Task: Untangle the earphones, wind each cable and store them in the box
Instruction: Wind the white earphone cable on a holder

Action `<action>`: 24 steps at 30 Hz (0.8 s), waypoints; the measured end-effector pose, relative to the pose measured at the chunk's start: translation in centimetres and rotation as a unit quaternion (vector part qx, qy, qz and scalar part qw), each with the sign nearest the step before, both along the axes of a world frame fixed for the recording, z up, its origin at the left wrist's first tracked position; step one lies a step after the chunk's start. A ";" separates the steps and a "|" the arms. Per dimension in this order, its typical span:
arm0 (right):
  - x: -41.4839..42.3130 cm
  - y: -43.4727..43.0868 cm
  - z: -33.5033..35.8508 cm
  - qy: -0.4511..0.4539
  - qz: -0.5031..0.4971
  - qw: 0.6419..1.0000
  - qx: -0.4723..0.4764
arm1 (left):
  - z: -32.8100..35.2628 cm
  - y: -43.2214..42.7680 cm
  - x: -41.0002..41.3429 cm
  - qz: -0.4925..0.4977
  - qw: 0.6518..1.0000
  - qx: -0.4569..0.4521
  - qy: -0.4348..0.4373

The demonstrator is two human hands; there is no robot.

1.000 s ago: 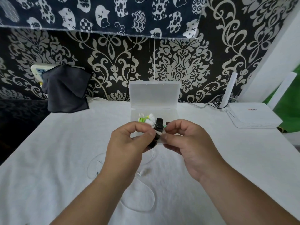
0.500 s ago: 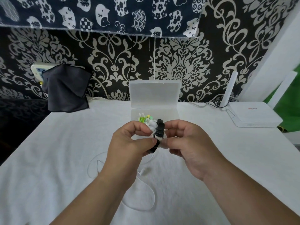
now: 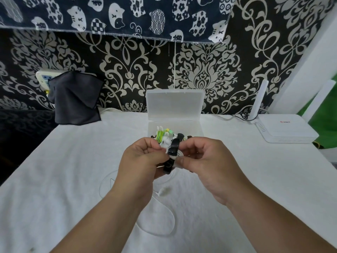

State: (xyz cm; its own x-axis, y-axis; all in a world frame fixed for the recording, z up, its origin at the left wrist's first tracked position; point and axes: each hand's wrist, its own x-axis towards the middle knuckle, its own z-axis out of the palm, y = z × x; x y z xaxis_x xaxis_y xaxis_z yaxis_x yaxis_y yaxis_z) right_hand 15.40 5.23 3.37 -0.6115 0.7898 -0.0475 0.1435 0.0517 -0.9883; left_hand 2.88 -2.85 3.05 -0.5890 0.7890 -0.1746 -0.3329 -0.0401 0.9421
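My left hand (image 3: 140,161) and my right hand (image 3: 206,161) meet above the table, both pinching a small coil of white earphone cable (image 3: 179,154) with a black strap (image 3: 172,152) wrapped across it. The rest of this white cable (image 3: 164,225) trails down in loose loops on the white cloth, with an earbud (image 3: 163,191) lying under my hands. Behind my hands stands the clear plastic box (image 3: 197,129), lid (image 3: 174,103) upright and open. Inside it lies a wound green earphone (image 3: 161,134) with white pieces; my hands hide part of the box.
A white router (image 3: 286,129) with an upright antenna (image 3: 258,101) sits at the back right, its wires along the wall. A dark cloth (image 3: 76,99) hangs over a wall socket at the back left. The table's left edge drops to a dark floor.
My hands have shifted the coil slightly; the black strap now stands more upright across the white coil, and my right fingers have moved a little further round it.
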 end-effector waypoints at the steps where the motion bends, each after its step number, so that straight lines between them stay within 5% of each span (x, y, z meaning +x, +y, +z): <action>1: -0.1 -0.2 -0.2 -0.003 -0.010 1.000 0.004 | -0.1 0.0 0.1 0.007 1.000 -0.004 -0.007; 11: -1.1 -1.2 -2.0 -0.034 -0.070 0.997 0.014 | -1.6 0.2 0.9 0.083 0.992 -0.089 -0.044; 24: -1.8 -0.1 -2.5 -0.075 -0.031 0.996 -0.029 | -1.8 0.2 -0.6 0.006 0.985 -0.131 -0.113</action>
